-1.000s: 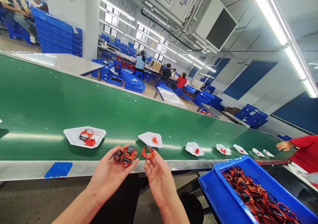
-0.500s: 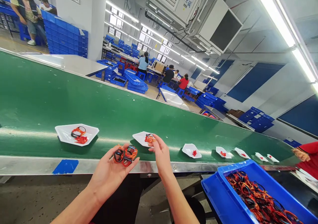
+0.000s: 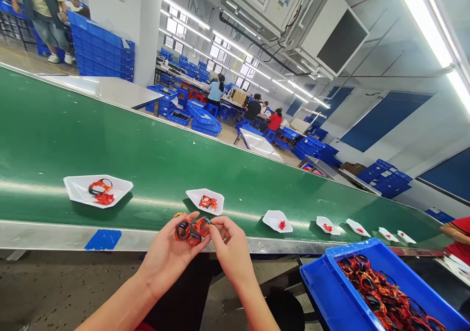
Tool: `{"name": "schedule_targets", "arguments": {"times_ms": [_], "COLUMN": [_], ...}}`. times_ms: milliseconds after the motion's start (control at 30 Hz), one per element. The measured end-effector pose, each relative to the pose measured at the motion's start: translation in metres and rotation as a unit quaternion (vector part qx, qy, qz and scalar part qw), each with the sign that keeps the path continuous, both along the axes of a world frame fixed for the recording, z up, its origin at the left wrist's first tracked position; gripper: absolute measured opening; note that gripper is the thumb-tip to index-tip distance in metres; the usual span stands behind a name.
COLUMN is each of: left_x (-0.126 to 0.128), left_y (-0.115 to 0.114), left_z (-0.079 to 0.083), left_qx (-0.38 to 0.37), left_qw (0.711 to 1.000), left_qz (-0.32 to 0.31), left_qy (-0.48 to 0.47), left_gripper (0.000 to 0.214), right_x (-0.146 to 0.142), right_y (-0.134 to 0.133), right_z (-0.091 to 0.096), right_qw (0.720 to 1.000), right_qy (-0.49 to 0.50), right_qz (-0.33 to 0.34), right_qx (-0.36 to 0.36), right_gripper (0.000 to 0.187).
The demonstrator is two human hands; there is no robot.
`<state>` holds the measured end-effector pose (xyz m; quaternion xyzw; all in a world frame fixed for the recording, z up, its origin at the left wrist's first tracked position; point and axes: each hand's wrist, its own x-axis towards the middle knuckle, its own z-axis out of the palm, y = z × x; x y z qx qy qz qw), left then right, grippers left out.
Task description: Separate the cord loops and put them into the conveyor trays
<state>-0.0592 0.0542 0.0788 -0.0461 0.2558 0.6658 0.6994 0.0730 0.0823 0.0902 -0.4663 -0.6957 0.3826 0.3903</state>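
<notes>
My left hand (image 3: 167, 252) is cupped palm up and holds a small bunch of orange and black wire coils (image 3: 191, 229). My right hand (image 3: 229, 248) pinches the right edge of that bunch with thumb and fingertips. Both hands hover over the metal front edge of the green conveyor belt (image 3: 147, 159). Just beyond them on the belt lies a white tray (image 3: 204, 200) with a coil and a small red part in it. A larger white tray (image 3: 97, 190) to the left holds the same kind of items.
Several more white trays (image 3: 278, 220) with red parts run along the belt to the right. A blue bin (image 3: 378, 292) full of wire coils sits at lower right. Another person's hand and red sleeve (image 3: 457, 233) are at the far right. Workers sit among blue crates behind.
My right hand laid its coil in the white tray ahead, then came back to the bunch in my left hand. The trays have drifted left.
</notes>
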Motion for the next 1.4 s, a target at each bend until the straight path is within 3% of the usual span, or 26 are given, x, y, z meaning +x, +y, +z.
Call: {"name": "schedule_targets", "arguments": {"times_ms": [333, 567, 700, 867, 1067, 1133, 1200, 1333, 1400], "left_x": [0.003, 0.007, 0.009, 0.012, 0.016, 0.016, 0.015, 0.014, 0.015], "left_y": [-0.003, -0.002, -0.003, -0.002, -0.005, -0.005, -0.005, -0.003, -0.002], "left_z": [0.002, 0.001, 0.0, 0.001, 0.004, 0.005, 0.005, 0.003, 0.002], "left_qx": [-0.004, -0.013, -0.012, -0.014, -0.023, -0.029, -0.032, -0.034, -0.039], "left_qw": [0.999, 0.999, 0.998, 0.998, 0.997, 0.997, 0.998, 0.998, 0.998], "left_qz": [-0.033, -0.049, -0.062, -0.068, -0.073, -0.068, -0.056, -0.045, -0.048], "left_qy": [-0.006, -0.005, 0.001, 0.0, -0.02, -0.012, 0.002, 0.008, -0.001], "left_gripper": [0.019, 0.018, 0.021, 0.02, 0.021, 0.021, 0.023, 0.026, 0.025], "right_x": [0.011, 0.017, 0.02, 0.024, 0.024, 0.027, 0.032, 0.047, 0.051], "right_y": [0.002, 0.001, -0.001, -0.002, -0.003, -0.002, -0.001, -0.001, -0.001], "right_z": [-0.016, -0.023, -0.024, -0.029, -0.039, -0.04, -0.039, -0.033, -0.032], "right_qw": [0.967, 0.883, 0.852, 0.847, 0.906, 0.902, 0.871, 0.783, 0.768], "right_qy": [0.184, 0.333, 0.378, 0.388, 0.311, 0.329, 0.392, 0.513, 0.529], "right_qz": [0.015, 0.035, 0.037, 0.042, 0.02, 0.009, 0.015, 0.071, 0.086], "right_qx": [-0.176, -0.33, -0.359, -0.361, -0.287, -0.278, -0.295, -0.344, -0.352], "right_gripper": [0.028, 0.027, 0.025, 0.023, 0.025, 0.023, 0.02, 0.015, 0.016]}}
